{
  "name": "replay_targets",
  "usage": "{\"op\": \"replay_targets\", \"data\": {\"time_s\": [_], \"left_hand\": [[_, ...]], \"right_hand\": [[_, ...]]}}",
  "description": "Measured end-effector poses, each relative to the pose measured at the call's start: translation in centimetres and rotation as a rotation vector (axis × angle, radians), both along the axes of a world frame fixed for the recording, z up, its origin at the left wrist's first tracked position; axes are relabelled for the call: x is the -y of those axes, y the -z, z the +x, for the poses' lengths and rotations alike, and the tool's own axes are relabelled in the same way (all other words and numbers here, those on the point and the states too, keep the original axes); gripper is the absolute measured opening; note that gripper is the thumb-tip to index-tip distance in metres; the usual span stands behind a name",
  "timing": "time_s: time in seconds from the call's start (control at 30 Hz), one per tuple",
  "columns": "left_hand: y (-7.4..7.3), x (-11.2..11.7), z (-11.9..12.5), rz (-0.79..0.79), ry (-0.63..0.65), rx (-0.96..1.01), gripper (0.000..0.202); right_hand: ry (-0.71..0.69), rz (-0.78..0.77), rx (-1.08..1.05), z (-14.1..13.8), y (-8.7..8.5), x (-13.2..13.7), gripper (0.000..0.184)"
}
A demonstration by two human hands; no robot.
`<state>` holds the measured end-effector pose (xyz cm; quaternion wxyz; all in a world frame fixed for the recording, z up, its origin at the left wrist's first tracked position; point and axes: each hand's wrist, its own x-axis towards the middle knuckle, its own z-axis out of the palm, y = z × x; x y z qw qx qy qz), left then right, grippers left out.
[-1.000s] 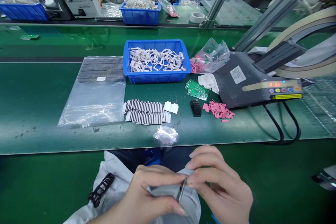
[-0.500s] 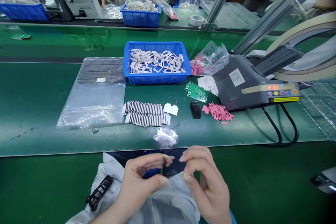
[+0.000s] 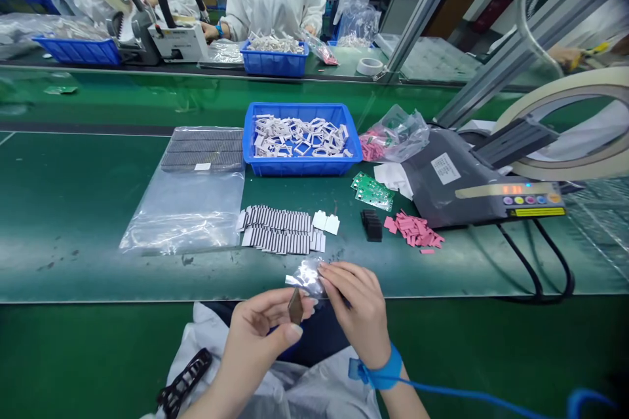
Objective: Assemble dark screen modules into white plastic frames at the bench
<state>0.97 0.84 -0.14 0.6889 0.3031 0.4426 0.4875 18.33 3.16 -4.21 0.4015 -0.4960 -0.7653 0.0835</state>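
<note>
Left hand (image 3: 258, 334): I pinch a dark flat part (image 3: 295, 306).
Right hand (image 3: 356, 304): I pinch clear film (image 3: 305, 277).
Risk: a loose pinch may drop the part.

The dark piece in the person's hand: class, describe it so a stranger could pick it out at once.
From the blue crate of white frames, look down to the near edge of the green workbench. The left hand pinches a small flat dark piece between thumb and fingers. The right hand beside it holds only clear plastic film.

Dark piece (image 3: 295, 307) half hidden by left hand (image 3: 260, 330); detail unclear.
</note>
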Motion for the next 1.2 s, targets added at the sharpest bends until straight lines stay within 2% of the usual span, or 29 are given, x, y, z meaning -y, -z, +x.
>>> {"op": "replay_targets", "data": {"time_s": [0.2, 0.33, 0.6, 0.83, 1.2], "left_hand": [[-0.2, -0.1, 0.7, 0.046, -0.010, 0.093, 0.032], [-0.9, -0.2, 1.2, 0.027, 0.011, 0.166, 0.033], [-2.3, -0.1, 2.0, -0.134, 0.100, 0.404, 0.036], [-3.3, 0.1, 2.4, -0.152, 0.172, 0.500, 0.047], [-2.6, 0.9, 2.9, -0.207, 0.215, 0.700, 0.050]], "right_hand": [[-0.086, -0.170, -0.179, 0.9, -0.2, -2.0, 0.009], [-0.104, -0.216, -0.228, 0.9, -0.3, -3.2, 0.015], [-0.105, -0.261, -0.256, 0.9, -0.1, -2.9, 0.014], [-0.104, -0.276, -0.274, 1.1, 0.1, -2.9, 0.011], [-0.100, -0.274, -0.284, 0.9, -0.1, -2.8, 0.011]]}}
